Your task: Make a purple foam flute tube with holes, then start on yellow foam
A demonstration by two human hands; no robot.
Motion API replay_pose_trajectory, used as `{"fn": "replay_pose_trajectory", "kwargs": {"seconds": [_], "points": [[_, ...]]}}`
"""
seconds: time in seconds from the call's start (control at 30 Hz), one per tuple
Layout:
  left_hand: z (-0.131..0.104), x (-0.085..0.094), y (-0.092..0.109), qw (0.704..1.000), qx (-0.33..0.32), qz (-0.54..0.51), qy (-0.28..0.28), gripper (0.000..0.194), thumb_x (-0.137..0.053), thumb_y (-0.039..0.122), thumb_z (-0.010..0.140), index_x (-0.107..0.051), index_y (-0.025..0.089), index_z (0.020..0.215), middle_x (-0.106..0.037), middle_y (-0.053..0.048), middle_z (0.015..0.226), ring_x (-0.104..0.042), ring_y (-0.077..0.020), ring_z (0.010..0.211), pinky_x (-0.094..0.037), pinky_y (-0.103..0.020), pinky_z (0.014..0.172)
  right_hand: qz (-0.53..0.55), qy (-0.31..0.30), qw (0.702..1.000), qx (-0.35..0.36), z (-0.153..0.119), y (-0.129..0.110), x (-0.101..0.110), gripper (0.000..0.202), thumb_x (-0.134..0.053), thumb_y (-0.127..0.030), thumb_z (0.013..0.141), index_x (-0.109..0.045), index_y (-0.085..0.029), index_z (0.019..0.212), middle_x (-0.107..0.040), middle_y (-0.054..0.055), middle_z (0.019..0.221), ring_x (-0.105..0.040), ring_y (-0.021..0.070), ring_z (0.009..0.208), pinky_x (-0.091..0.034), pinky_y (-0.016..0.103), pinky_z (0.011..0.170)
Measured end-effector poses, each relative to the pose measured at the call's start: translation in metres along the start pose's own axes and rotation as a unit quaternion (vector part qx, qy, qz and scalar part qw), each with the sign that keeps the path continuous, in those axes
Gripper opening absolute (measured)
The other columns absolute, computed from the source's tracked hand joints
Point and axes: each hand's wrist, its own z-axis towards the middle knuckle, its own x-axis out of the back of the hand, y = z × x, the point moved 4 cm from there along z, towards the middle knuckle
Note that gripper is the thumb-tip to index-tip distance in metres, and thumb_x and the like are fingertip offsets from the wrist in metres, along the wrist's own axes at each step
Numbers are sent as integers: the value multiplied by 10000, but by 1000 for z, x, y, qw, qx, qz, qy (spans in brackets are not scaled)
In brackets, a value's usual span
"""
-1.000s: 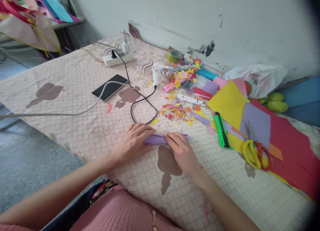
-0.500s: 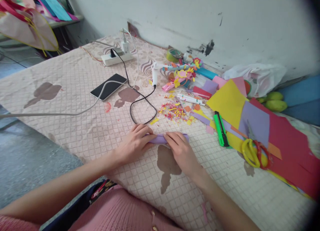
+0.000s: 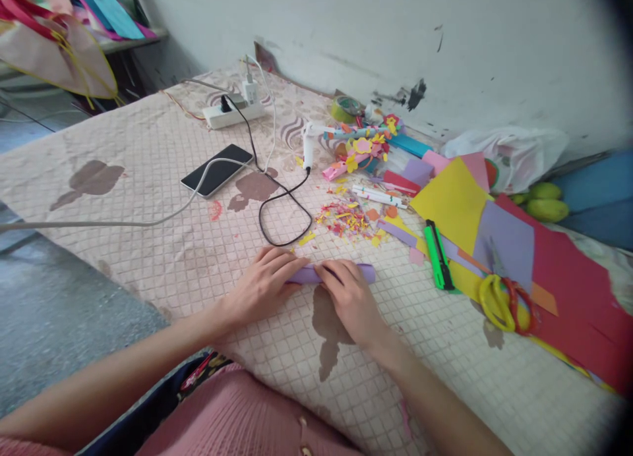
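A rolled tube of purple paper [image 3: 366, 272] lies crosswise on the patterned tablecloth [image 3: 163, 258] in front of me. My left hand [image 3: 270, 279] is closed over its left end, thumb and fingers on the paper. Right of the tube's middle, my right hand [image 3: 349, 292] pinches it with bent fingers, and a stretch of the roll sticks out beyond that hand. Purple also shows between the two hands. The fingertips' undersides are hidden.
Paper scraps [image 3: 346, 220] and a white glue gun [image 3: 308, 146] lie beyond my hands. To the right are a green utility knife [image 3: 438, 255], scissors [image 3: 496, 302] and coloured sheets [image 3: 568, 265]. A phone [image 3: 217, 171], cables and a power strip [image 3: 233, 115] occupy the left.
My right hand has shifted slightly left along the purple roll, its fingers more bent, so more of the right end shows. My left hand stays on the roll.
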Motion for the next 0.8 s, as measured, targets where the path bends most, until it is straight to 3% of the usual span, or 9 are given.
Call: {"fn": "replay_pose_trajectory", "kwargs": {"seconds": [0.17,0.47,0.8], "points": [[-11,5,-7,999,18,-19,35,432,-617,209,847,-465,152,1247,-591,-108,1130,-516,-223,1026,-435,-400,898,3,6,1000,0,0,1,-1,320,-486,-112,908,-589,-91,1210,-620,116,1122,-498,238,1050,-467,411,937],[-14,1,-7,999,-8,-43,21,280,-554,138,874,-538,165,1151,-634,-60,977,-549,-189,921,-465,-366,836,-7,19,1000,3,-2,0,-1,316,-471,-97,910,-606,-109,1195,-623,114,1110,-501,238,1048,-470,408,942],[-22,2,-17,989,70,-117,55,344,-636,206,836,-542,187,1167,-624,-70,1034,-579,-178,948,-499,-338,830,-12,15,1000,-4,-2,0,-2,322,-469,-101,913,-603,-132,1205,-620,107,1121,-504,234,1052,-472,407,940]]}}
